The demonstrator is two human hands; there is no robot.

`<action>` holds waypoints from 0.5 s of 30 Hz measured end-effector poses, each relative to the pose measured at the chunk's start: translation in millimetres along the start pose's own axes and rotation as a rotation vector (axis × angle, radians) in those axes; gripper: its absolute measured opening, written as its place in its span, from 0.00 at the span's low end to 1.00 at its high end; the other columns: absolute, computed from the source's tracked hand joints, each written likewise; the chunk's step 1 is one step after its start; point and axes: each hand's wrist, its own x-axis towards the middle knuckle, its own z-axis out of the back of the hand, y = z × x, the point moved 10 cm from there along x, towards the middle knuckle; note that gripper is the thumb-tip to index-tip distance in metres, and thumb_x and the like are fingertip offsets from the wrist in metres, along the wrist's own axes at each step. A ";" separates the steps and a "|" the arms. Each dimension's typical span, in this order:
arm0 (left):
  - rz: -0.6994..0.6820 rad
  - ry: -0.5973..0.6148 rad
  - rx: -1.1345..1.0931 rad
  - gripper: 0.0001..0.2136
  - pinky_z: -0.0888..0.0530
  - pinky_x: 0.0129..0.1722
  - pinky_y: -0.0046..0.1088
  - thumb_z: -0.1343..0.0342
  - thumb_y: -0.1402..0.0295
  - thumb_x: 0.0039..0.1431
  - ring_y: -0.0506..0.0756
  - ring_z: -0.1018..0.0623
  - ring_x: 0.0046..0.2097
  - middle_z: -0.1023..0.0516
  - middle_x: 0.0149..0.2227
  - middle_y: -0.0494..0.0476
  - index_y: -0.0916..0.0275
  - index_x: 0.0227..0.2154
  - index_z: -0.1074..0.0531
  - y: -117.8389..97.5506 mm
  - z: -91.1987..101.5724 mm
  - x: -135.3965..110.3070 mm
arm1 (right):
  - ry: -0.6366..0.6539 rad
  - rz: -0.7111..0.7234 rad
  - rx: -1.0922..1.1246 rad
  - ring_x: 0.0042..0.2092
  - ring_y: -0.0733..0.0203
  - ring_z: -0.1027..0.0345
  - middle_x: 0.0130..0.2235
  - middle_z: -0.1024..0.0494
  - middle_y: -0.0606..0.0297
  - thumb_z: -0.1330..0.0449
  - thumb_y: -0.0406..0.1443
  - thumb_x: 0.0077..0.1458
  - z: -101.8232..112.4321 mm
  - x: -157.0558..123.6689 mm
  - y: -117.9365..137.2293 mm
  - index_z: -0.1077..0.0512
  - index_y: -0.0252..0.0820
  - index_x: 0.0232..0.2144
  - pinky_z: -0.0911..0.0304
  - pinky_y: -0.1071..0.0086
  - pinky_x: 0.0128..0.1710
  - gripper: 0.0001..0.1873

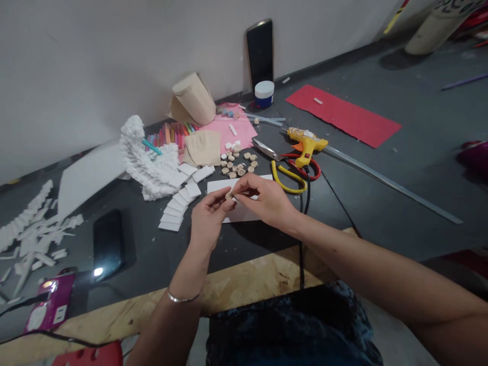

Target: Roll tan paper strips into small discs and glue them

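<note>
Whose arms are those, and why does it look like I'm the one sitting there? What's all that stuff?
The camera sits on a person's head and looks down, so you see their own two arms. The left hand and right hand pinch one small round piece together. On the dark table lie a heap of round pieces, white cards, a yellow glue gun, scissors, a red sheet and a black phone.
</note>
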 end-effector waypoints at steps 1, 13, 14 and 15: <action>0.007 0.011 0.008 0.18 0.24 0.37 0.29 0.31 0.60 0.44 0.51 0.21 0.31 0.18 0.34 0.56 0.62 0.39 0.21 0.6 -0.9 -0.1 | -0.001 0.002 -0.002 0.35 0.64 0.28 0.33 0.23 0.67 0.42 0.34 0.54 0.1 0.0 -0.2 0.30 0.43 0.33 0.34 0.70 0.38 0.02; -0.055 -0.041 0.049 0.15 0.24 0.36 0.28 0.32 0.63 0.44 0.51 0.21 0.32 0.18 0.32 0.55 0.62 0.36 0.21 -4.3 2.5 -0.2 | -0.017 -0.004 -0.122 0.33 0.65 0.29 0.32 0.22 0.67 0.39 0.34 0.54 5.2 3.5 -0.4 0.28 0.41 0.32 0.37 0.72 0.34 0.03; -0.051 -0.045 0.042 0.15 0.24 0.36 0.27 0.31 0.63 0.44 0.51 0.21 0.32 0.19 0.32 0.55 0.62 0.36 0.21 -4.2 3.1 0.0 | -0.018 -0.012 -0.124 0.33 0.65 0.29 0.32 0.21 0.67 0.39 0.35 0.54 5.6 3.9 -1.7 0.27 0.41 0.32 0.37 0.72 0.34 0.03; -0.047 -0.050 0.036 0.15 0.24 0.35 0.27 0.31 0.64 0.43 0.50 0.21 0.31 0.19 0.31 0.54 0.62 0.35 0.21 -4.4 3.9 0.1 | -0.021 -0.023 -0.121 0.32 0.65 0.29 0.32 0.21 0.67 0.39 0.35 0.53 6.3 4.4 -3.2 0.27 0.41 0.33 0.37 0.72 0.34 0.04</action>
